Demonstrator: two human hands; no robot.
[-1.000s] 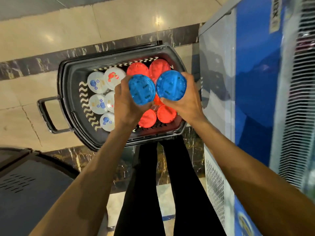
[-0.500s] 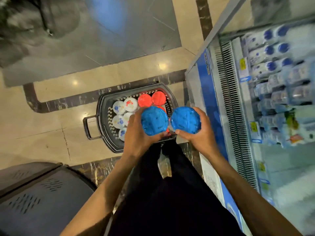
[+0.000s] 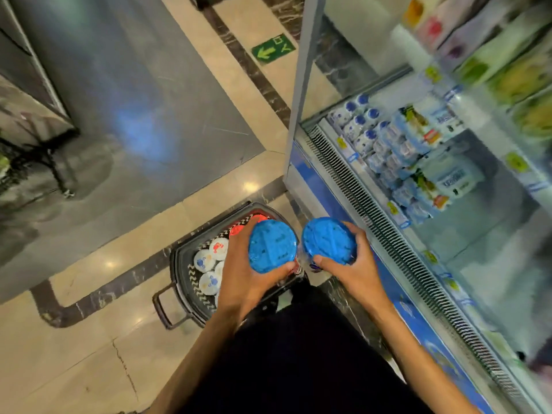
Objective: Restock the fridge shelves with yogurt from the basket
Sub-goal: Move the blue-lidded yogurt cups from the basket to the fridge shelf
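Your left hand [image 3: 239, 282] is wrapped round a round blue-lidded plastic yogurt tub [image 3: 272, 246], thumb along the near rim and fingers up the far side, and your right hand [image 3: 355, 273] grips a second blue-lidded tub [image 3: 328, 241] the same way. The two tubs sit just beside each other, lids up, which keeps them level and lets you carry a pair in one trip. They hang over the right end of the dark plastic shopping basket [image 3: 182, 264] on the tiled floor, where white-lidded cups [image 3: 209, 282] lie at your 10 o'clock and red-lidded cups [image 3: 239, 230] at 12. The open chiller cabinet [image 3: 301, 115] stands at your 3 o'clock, its slatted metal grille [image 3: 373, 204] running along the front edge. Packs fill the far part of the lower shelf [image 3: 484, 234], while the nearer stretch looks bare, a likely spot for these. I judge you are between basket and shelf, so swing right and clear the grille lip first
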